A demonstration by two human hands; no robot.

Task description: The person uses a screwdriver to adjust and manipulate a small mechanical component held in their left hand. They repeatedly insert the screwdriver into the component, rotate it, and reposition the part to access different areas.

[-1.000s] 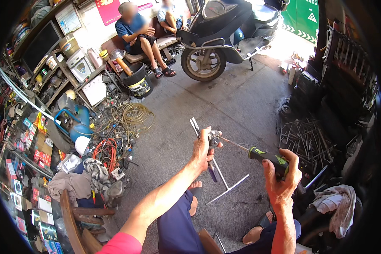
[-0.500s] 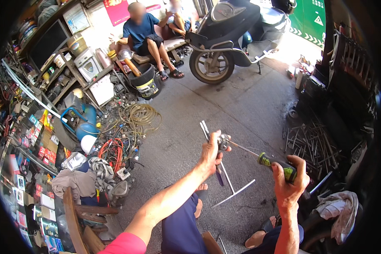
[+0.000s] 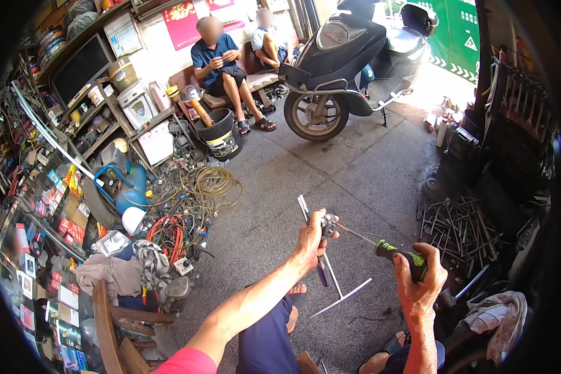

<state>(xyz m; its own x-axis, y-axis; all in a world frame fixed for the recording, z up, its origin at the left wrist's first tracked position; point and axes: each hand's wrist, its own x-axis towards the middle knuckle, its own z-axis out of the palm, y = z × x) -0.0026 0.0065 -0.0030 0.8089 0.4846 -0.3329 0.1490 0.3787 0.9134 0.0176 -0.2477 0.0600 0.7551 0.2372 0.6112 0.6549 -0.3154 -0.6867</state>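
Clasping a small metal fitting (image 3: 329, 225) and T-handle wrench (image 3: 341, 298) in the left hand (image 3: 310, 243), gripping a screwdriver (image 3: 400, 257) in the right hand (image 3: 421, 280), pointing leftward from that grip toward the fitting; probably working midway, showing no separated pieces yet

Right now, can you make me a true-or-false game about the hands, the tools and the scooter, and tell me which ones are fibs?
1. The right hand holds a screwdriver with a green-and-black handle. True.
2. The left hand is empty. False: it grips a small metal part and a T-handle wrench.
3. The screwdriver's shaft points toward the left hand. True.
4. The scooter is lying on its side. False: it stands upright.
5. In the picture, a black bucket stands on the floor to the left of the scooter. True.
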